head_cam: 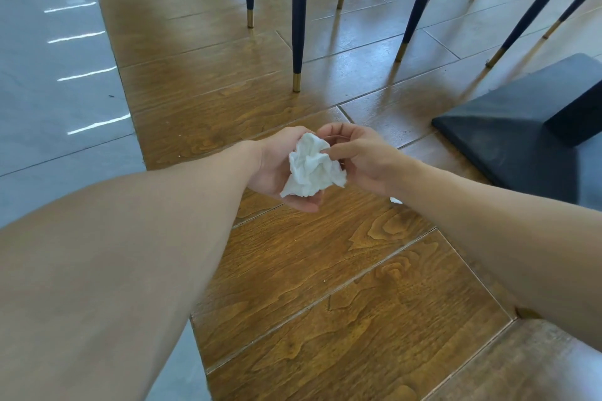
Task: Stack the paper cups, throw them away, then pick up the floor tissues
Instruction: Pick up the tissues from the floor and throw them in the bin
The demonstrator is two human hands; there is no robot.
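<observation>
Head view, looking down over both forearms. Nearest the camera, the two bare arms converge above the wood-grain floor. The left hand lies palm-up and half-cupped beneath a crumpled white tissue, supporting it from below. The right hand meets it from the other side, thumb and forefinger pinched on the upper edge of the wad while the remaining fingers curl loosely. The tissue is therefore off the floor and shared between both hands.

Just under the right wrist, a small white scrap shows on the floor; most of it is hidden by the arm, so whether it is another tissue cannot be told.

Farther off stand dark chair legs with brass tips, and to the right a black table base. Grey tile borders the wood on the left.

Risks, as judged: the wad is light and only loosely gripped, so opening either hand early could drop it. The half-hidden scrap may be overlooked because the arm covers it. Reaching low toward it near the table base could knock the hand against that edge.
</observation>
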